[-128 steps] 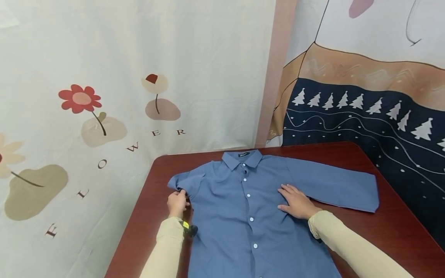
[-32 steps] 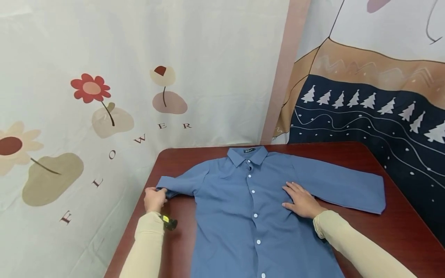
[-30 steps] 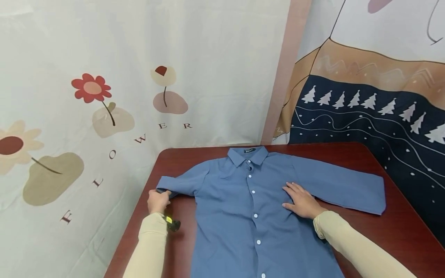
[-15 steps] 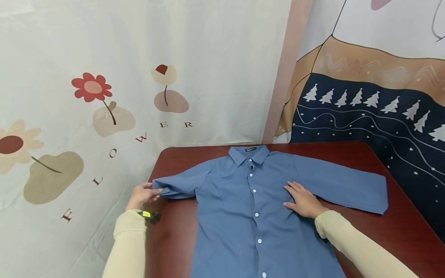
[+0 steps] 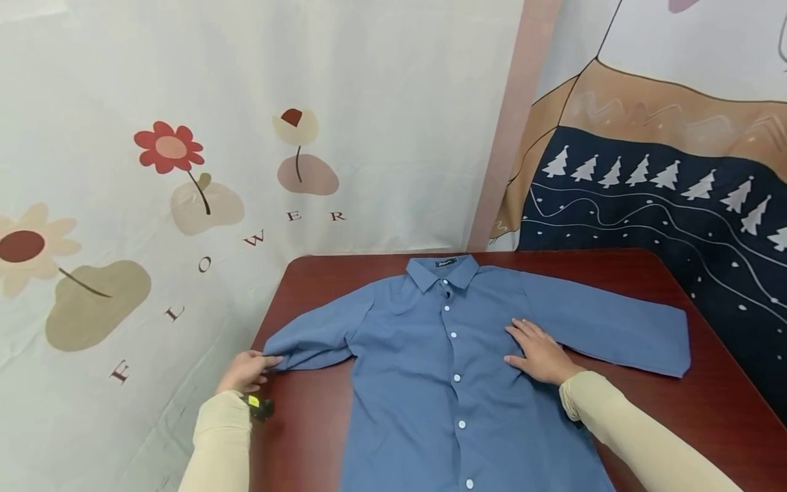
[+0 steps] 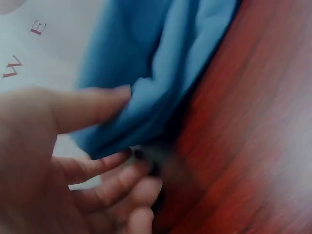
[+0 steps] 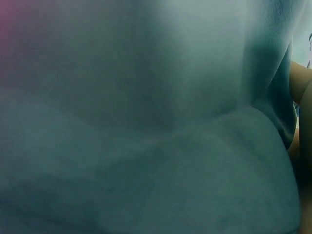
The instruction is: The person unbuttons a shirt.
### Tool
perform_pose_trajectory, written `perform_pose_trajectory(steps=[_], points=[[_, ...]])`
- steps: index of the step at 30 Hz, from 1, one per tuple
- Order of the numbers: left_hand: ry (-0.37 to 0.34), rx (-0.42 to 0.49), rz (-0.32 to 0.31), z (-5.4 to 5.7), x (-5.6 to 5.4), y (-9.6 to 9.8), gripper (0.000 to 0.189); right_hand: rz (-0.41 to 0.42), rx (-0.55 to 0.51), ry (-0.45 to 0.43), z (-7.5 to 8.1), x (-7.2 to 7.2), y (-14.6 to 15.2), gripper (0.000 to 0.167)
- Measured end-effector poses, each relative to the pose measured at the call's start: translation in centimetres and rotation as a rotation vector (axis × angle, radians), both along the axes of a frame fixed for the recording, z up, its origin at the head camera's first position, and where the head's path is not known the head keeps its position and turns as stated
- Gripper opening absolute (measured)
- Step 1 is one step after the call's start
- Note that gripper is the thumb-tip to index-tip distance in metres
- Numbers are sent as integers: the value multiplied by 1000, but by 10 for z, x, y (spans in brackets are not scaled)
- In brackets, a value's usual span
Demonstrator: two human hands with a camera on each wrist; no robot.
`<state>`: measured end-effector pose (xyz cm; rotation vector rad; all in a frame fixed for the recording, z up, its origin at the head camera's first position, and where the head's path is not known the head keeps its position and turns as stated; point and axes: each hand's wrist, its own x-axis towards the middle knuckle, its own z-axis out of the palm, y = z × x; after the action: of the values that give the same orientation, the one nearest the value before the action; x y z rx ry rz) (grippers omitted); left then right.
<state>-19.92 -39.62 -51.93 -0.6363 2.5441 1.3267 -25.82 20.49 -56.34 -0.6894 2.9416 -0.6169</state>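
Note:
A blue button-up shirt (image 5: 406,383) lies front up, its collar (image 5: 444,273) toward the table's far edge. At the left, my left hand (image 5: 244,372) pinches the end of the left-side sleeve (image 5: 320,331) between thumb and fingers; the left wrist view shows the thumb on top of the bunched cloth (image 6: 146,97) and the fingers beneath. My right hand (image 5: 541,352) rests flat on the shirt's chest, fingers spread. The right-side sleeve (image 5: 615,321) lies stretched out to the right. Blurred shirt cloth (image 7: 146,146) fills most of the right wrist view.
The shirt lies on a reddish-brown table (image 5: 307,417) with rounded far corners. Behind it hangs a pale curtain (image 5: 381,123) printed with flowers and letters. A dark cloth with white trees (image 5: 645,205) hangs at the right.
My left hand has drawn the left-side sleeve outward to the left, and lately nearer to me; the sleeve was bunched short and is now longer. My right hand has stayed on the chest.

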Motion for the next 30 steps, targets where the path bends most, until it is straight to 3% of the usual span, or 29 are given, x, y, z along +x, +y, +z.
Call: perform_pose_trajectory(steps=[3, 7, 10, 14, 17, 19, 21, 23, 27, 30], points=[[31, -17, 29, -9, -3, 8, 56, -6, -3, -8, 1, 0, 0, 65], [147, -139, 81, -12, -13, 15, 36, -5, -9, -14, 1, 0, -1, 65], [281, -196, 164, -2, -26, 21, 28, -3, -11, -14, 2, 1, -2, 65], [524, -119, 302, 19, -42, 30, 21, -11, -3, -16, 2, 1, -2, 66], [665, -93, 372, 29, -45, 36, 15, -11, -5, -10, 1, 1, -2, 66], [720, -110, 400, 27, -43, 37, 15, -15, -12, -11, 2, 1, -2, 66], [714, -120, 415, 19, -38, 36, 15, -14, -13, -8, 2, 1, -2, 66], [660, -108, 424, 6, -31, 33, 18, -13, -10, -7, 2, 0, -1, 66], [405, -113, 423, -13, -15, 25, 33, -5, -8, -3, 2, -1, 0, 66], [247, -50, 425, -17, -10, 17, 43, -5, -9, -8, 0, 0, 0, 66]])
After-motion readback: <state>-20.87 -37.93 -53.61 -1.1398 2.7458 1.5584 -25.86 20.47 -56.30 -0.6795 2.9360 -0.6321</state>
